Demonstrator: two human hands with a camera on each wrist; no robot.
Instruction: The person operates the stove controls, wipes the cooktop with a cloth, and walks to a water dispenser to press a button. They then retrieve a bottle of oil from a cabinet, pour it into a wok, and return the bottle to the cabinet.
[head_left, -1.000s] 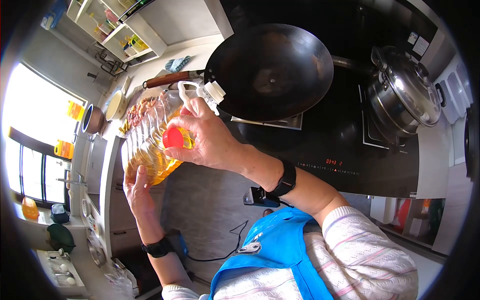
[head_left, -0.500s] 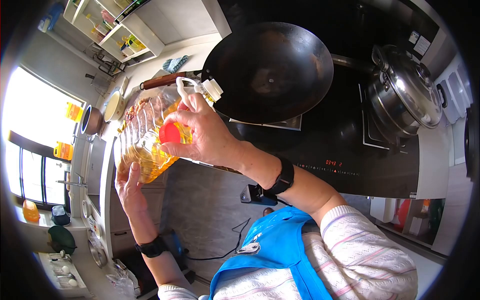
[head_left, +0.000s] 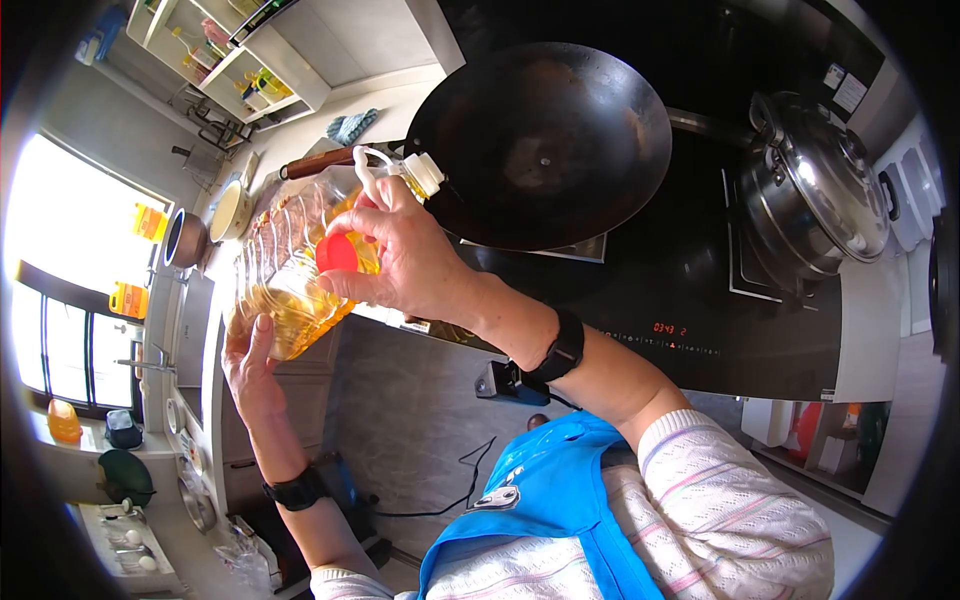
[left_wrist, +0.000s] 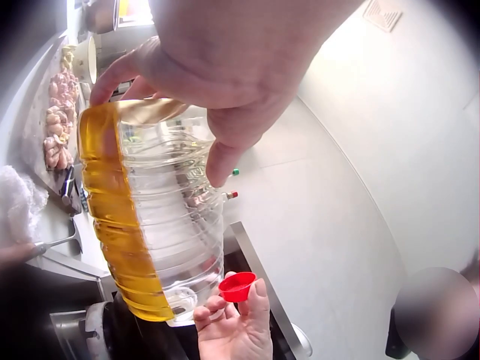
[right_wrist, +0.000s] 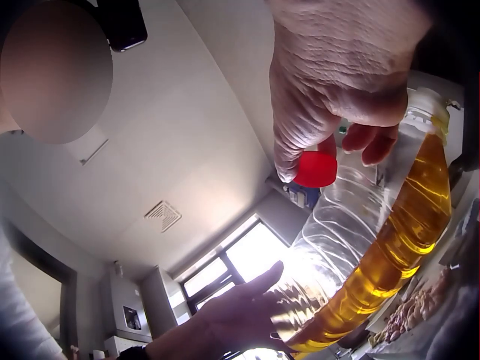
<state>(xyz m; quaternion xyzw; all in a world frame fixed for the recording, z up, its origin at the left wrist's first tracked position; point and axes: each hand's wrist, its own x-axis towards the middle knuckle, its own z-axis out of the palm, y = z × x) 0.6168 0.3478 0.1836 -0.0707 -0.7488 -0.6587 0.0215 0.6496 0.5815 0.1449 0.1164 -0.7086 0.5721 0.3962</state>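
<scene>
A big clear plastic oil bottle partly filled with yellow oil lies tilted on its side in the air. Its white neck points at the left rim of the black wok. My left hand holds the bottle's base, thumb on one side and fingers on the other. Up near the neck, my right hand pinches a red cap between thumb and forefinger. Its other fingers hold the bottle by the white handle. In the right wrist view, oil lies along the bottle's lower side.
The wok sits on a black cooktop, its wooden handle reaching left. To the right stands a lidded steel pot. Pale pink pieces of food lie behind the bottle, near a cream bowl.
The bottle has shifted slightly left and toward the body with both hands. The left hand has moved a little left; the grips look unchanged.
</scene>
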